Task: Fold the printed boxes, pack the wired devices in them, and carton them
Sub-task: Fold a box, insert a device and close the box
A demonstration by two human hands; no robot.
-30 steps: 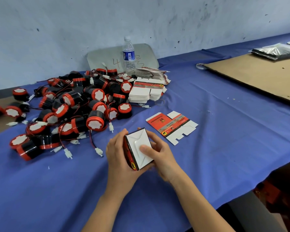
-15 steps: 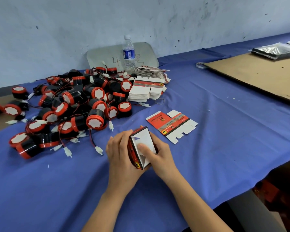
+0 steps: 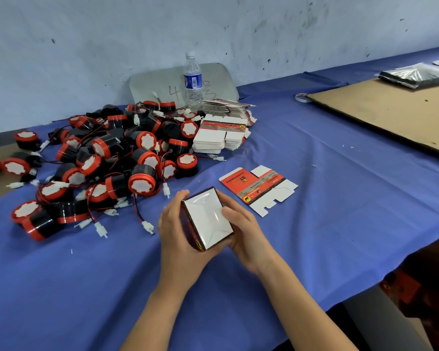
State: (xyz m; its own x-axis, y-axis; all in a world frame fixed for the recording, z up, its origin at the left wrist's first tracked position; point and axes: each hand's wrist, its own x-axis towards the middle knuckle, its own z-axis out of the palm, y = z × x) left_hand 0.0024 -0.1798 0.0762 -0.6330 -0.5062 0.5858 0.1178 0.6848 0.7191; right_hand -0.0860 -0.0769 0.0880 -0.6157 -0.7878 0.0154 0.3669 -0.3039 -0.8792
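Left hand (image 3: 175, 231) and right hand (image 3: 246, 234) both curled round one box (image 3: 208, 219), over blue cloth (image 3: 340, 224). Box folded; white end closed, faced up. Long side ran far to near. Probably still empty. Devices (image 3: 112, 158) lay piled; flat box (image 3: 259, 190) waited. No carton seen.

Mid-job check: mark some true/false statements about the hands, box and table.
1. Left hand and right hand both hold the folded red-and-white printed cardboard box. True.
2. The right hand pinches a red-and-black round wired device. False: its fingers grip only the box; the devices lie piled on the blue tablecloth.
3. A flat printed box blank lies on the tablecloth. True.
4. The clear plastic water bottle lies on its side. False: it stands upright.
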